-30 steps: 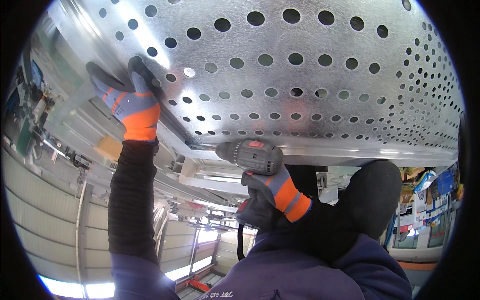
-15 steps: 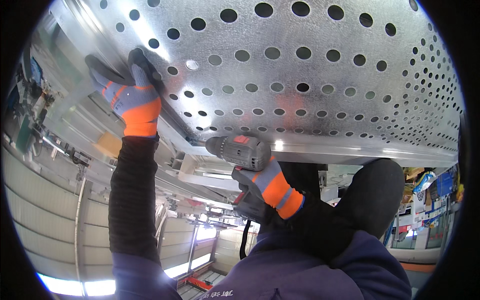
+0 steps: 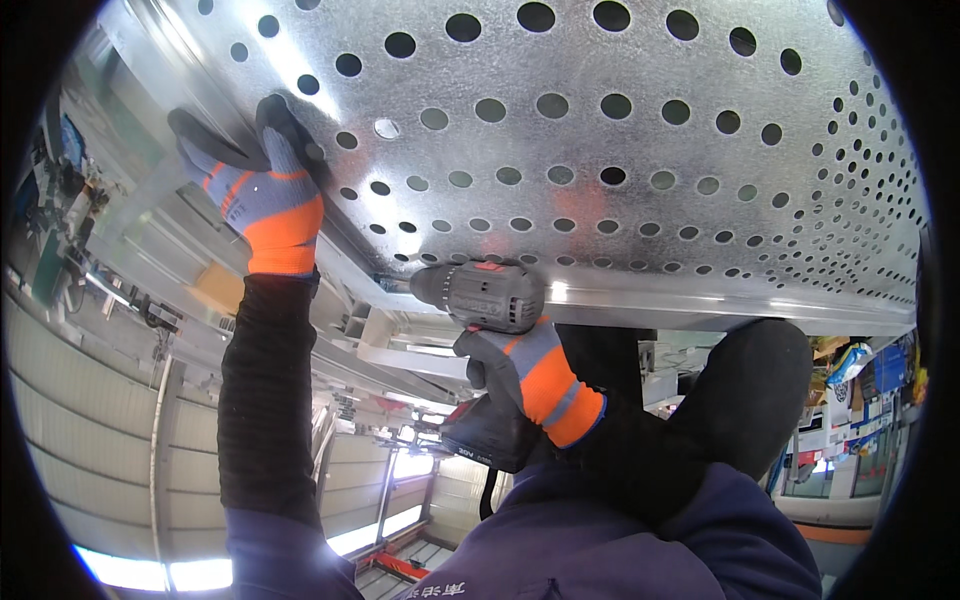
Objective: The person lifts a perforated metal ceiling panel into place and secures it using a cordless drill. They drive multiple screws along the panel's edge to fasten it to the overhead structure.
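My left hand [image 3: 262,195], in a grey glove with an orange cuff, spans the edge rail [image 3: 225,115] of a perforated metal panel [image 3: 450,145]. Thumb and fingers lie on either side of that rail. A matching glove covers my right hand [image 3: 535,370], which is wrapped round the grip of a black-and-grey cordless drill [image 3: 490,295]. The drill lies sideways just below the panel's near edge, its chuck pointing left. A thin bit reaches from the chuck into the panel's near-left corner; what its tip touches is too small to tell.
A metal frame [image 3: 410,358] runs below and left of the panel. My bent knee [image 3: 760,380] is close under its near edge on the right. Shelves with boxes and blue goods [image 3: 888,370] stand at the far right. A ribbed wall [image 3: 90,430] is at the lower left.
The drill has tilted: its battery end swung left and shows more, while the body rose slightly toward the panel. More of the bit is visible. My left hand stays in place.
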A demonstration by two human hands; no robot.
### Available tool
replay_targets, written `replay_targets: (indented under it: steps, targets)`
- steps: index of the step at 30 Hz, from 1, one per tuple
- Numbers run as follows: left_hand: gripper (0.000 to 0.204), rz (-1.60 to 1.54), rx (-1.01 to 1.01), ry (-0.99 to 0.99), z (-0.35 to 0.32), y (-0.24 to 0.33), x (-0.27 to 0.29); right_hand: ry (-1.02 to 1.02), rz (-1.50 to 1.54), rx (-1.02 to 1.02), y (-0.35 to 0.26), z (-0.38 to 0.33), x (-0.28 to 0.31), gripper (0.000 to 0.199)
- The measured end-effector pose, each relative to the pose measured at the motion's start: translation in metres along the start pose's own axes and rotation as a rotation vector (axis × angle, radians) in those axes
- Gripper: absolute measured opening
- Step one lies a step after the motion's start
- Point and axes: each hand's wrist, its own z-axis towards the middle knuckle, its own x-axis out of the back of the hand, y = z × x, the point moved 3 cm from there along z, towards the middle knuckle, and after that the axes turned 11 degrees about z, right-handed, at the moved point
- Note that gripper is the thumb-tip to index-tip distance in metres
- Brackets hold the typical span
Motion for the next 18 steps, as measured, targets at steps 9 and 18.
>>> replay_targets:
  steps: [9,18]
  targets:
    - [0.088,0.006,-0.049,0.014,-0.001,-0.003,-0.002,0.007,-0.003,-0.002,0.006,0.005,0.007,0.019]
    - [0.088,-0.019,-0.045,0.026,0.0,0.0,-0.002,0.003,-0.071,0.033,0.016,0.004,0.017,0.026]
